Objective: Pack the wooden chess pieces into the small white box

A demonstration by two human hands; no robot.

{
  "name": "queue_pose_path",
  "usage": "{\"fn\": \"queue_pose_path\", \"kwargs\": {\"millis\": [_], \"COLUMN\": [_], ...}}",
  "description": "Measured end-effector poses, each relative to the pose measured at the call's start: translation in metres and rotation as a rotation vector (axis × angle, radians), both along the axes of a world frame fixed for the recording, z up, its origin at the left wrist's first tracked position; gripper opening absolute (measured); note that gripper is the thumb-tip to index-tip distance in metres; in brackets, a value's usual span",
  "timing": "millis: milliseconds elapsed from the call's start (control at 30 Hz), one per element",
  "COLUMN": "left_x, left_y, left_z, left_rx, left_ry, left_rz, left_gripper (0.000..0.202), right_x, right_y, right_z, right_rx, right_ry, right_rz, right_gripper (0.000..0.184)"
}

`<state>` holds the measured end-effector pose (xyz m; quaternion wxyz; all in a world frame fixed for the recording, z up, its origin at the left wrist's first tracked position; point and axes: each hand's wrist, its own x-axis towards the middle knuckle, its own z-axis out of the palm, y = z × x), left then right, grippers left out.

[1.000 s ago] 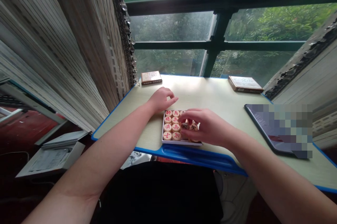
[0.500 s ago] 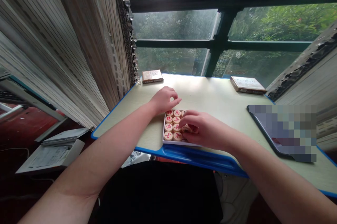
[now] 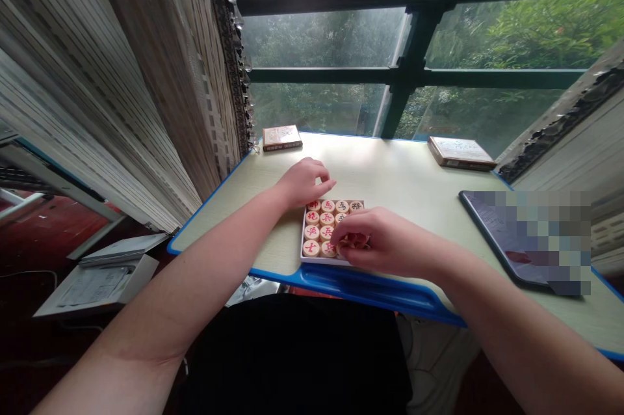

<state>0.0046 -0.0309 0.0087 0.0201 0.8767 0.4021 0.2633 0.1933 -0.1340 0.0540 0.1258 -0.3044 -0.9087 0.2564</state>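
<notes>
A shallow white box (image 3: 303, 233) stands near the table's front edge, holding rows of round wooden Chinese chess pieces (image 3: 312, 232). Red characters mark the pieces on the left, black ones those on the right. Over the box's front right part is my right hand (image 3: 375, 239), its fingers curled down onto a Chinese chess piece that they largely hide. Several pieces in that corner are covered by the hand. Just behind the box's far left corner rests my left hand (image 3: 305, 181), thumb and fingers loosely bent and apart, with nothing in it.
Two small boxes stand at the back, one on the left (image 3: 283, 138) and one on the right (image 3: 461, 153). A dark tablet-like device (image 3: 507, 252), partly blurred out, lies on the right. The table (image 3: 390, 168) has a blue edge and meets the window; curtains (image 3: 146, 77) hang beside it.
My right hand has shifted slightly right, its fingers curling more, and back-row pieces with black characters now show. My left hand has stayed in place. The view has tilted slightly.
</notes>
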Motion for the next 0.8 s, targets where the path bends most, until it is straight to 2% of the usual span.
{"fn": "queue_pose_path", "kwargs": {"millis": [367,800], "left_x": [-0.0003,-0.0035], "left_y": [0.0016,0.0096], "left_z": [-0.0015,-0.0069], "left_rx": [0.004,0.024], "left_ry": [0.021,-0.024], "left_rz": [-0.003,0.055], "left_gripper": [0.029,0.028], "right_x": [0.0016,0.0044], "right_y": [0.0064,0.0102], "right_z": [-0.0041,-0.0051], "right_rx": [0.121,0.177], "right_ry": [0.008,-0.027], "right_rz": [-0.012,-0.042], "right_gripper": [0.012,0.010]}}
